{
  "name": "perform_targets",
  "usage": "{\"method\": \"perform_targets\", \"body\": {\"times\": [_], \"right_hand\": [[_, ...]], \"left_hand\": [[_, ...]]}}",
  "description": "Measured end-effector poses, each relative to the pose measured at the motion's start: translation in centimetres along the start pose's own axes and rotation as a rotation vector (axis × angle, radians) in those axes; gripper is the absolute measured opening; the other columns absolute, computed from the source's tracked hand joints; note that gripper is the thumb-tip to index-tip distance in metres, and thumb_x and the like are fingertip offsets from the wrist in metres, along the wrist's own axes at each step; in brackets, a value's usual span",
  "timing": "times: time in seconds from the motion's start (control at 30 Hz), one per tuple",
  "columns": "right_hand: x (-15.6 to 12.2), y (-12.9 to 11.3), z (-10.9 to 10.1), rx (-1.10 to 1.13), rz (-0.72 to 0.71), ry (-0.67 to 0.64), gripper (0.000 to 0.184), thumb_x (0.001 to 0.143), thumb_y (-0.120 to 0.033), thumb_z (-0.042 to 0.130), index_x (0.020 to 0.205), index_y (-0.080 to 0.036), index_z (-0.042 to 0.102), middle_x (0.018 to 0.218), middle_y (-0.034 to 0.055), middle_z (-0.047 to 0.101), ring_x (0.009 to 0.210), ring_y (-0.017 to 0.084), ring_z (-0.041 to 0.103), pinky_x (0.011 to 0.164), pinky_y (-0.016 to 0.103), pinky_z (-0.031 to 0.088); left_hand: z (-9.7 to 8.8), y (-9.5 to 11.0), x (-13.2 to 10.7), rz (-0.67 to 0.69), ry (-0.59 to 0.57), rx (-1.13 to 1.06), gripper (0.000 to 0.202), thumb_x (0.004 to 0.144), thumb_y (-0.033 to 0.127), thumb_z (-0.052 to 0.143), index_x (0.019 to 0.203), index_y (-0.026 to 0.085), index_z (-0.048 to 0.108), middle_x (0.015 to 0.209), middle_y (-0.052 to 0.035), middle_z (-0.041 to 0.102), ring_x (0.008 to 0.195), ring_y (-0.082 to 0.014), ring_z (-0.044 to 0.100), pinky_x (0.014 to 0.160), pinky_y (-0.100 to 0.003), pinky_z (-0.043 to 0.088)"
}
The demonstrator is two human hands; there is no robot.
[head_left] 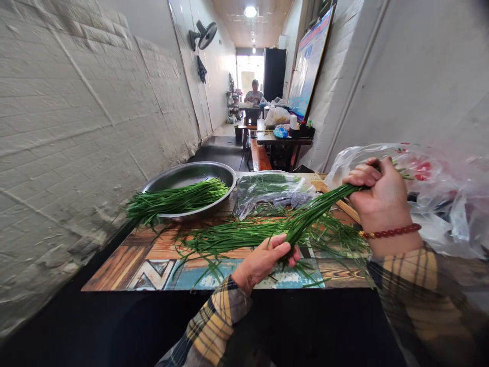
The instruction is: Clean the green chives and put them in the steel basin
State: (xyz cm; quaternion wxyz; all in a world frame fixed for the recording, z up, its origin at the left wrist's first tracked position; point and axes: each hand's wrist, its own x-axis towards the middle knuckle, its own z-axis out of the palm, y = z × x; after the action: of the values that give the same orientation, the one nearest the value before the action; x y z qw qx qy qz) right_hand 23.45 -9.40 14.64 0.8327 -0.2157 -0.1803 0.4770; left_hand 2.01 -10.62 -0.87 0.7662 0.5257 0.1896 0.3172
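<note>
My right hand point(378, 196) is closed round the stem end of a bunch of green chives point(317, 211), raised a little over the table. My left hand point(265, 260) pinches the same bunch lower down, near the table's front edge. The long leaves spread leftward over the patterned tabletop point(153, 267). A red bead bracelet circles my right wrist. A round metal basin point(183, 176) at the back left holds another heap of chives point(175, 200) that hangs over its rim.
A clear plastic bag with greens point(273, 191) lies behind the bunch. A large crumpled plastic bag point(439, 193) sits at the right. A white brick wall runs along the left. Down the corridor a person sits at another table point(254, 97).
</note>
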Motion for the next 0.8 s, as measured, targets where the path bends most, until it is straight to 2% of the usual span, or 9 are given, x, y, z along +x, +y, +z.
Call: {"method": "perform_targets", "body": {"times": [0.1,0.2,0.3,0.43,0.53,0.67,0.8], "right_hand": [[-0.1,0.0,0.1,-0.018,-0.012,0.010,0.044,0.101,-0.030,0.029,0.062,-0.016,0.041,0.044,-0.0120,0.019,0.031,0.001,0.023,0.035,0.016,0.026],[-0.1,0.0,0.1,-0.029,-0.023,0.009,0.041,0.100,-0.026,0.030,0.062,-0.016,0.041,0.043,-0.0121,0.020,0.031,0.001,0.023,0.035,0.015,0.025],[-0.1,-0.1,0.0,-0.021,-0.023,0.001,0.038,0.099,-0.024,0.034,0.063,-0.016,0.042,0.043,-0.0124,0.021,0.031,0.001,0.023,0.035,0.015,0.024],[0.1,0.0,-0.3,-0.020,-0.032,-0.014,0.042,0.101,-0.030,0.033,0.063,-0.016,0.044,0.042,-0.0121,0.023,0.031,0.001,0.024,0.036,0.016,0.023],[0.1,0.1,-0.4,-0.037,-0.028,-0.015,0.043,0.101,-0.030,0.032,0.063,-0.015,0.045,0.041,-0.0117,0.024,0.031,0.002,0.023,0.035,0.017,0.022],[-0.1,0.3,-0.7,-0.057,-0.021,-0.020,0.044,0.101,-0.030,0.031,0.062,-0.015,0.044,0.040,-0.0113,0.024,0.032,0.002,0.021,0.035,0.016,0.021],[-0.4,0.4,-1.0,-0.077,-0.026,-0.026,0.042,0.100,-0.031,0.034,0.062,-0.016,0.044,0.038,-0.0111,0.025,0.032,0.003,0.020,0.035,0.017,0.022]], "left_hand": [[-0.1,-0.4,-0.3,-0.028,0.059,0.030,0.040,0.083,0.052,0.060,0.074,0.013,0.056,0.070,-0.0015,0.054,0.057,-0.0075,0.044,0.058,-0.023,0.034],[-0.3,-0.5,-0.8,-0.055,0.092,-0.057,0.040,0.081,0.054,0.061,0.077,0.016,0.048,0.068,0.0020,0.047,0.054,-0.0060,0.035,0.050,-0.022,0.025],[-0.4,-0.3,-1.1,-0.073,0.145,-0.105,0.045,0.078,0.059,0.061,0.084,0.018,0.047,0.070,0.0024,0.048,0.053,-0.0060,0.033,0.049,-0.021,0.021],[-0.3,0.0,-0.9,-0.085,0.188,-0.019,0.045,0.076,0.057,0.065,0.075,0.015,0.048,0.064,0.0041,0.042,0.050,-0.0041,0.025,0.047,-0.021,0.015],[-0.3,-0.2,-0.6,-0.100,0.220,0.053,0.047,0.074,0.058,0.066,0.072,0.015,0.048,0.060,0.0058,0.039,0.047,-0.0034,0.021,0.045,-0.022,0.012],[-0.4,-1.3,-0.2,-0.092,0.350,0.133,0.050,0.074,0.064,0.061,0.071,0.015,0.050,0.053,0.0094,0.026,0.045,-0.0037,0.016,0.044,-0.022,0.009],[-0.3,-2.1,0.5,-0.063,0.475,-0.023,0.050,0.070,0.063,0.063,0.069,0.017,0.044,0.051,0.0113,0.022,0.042,-0.0027,0.014,0.042,-0.021,0.006]]}}
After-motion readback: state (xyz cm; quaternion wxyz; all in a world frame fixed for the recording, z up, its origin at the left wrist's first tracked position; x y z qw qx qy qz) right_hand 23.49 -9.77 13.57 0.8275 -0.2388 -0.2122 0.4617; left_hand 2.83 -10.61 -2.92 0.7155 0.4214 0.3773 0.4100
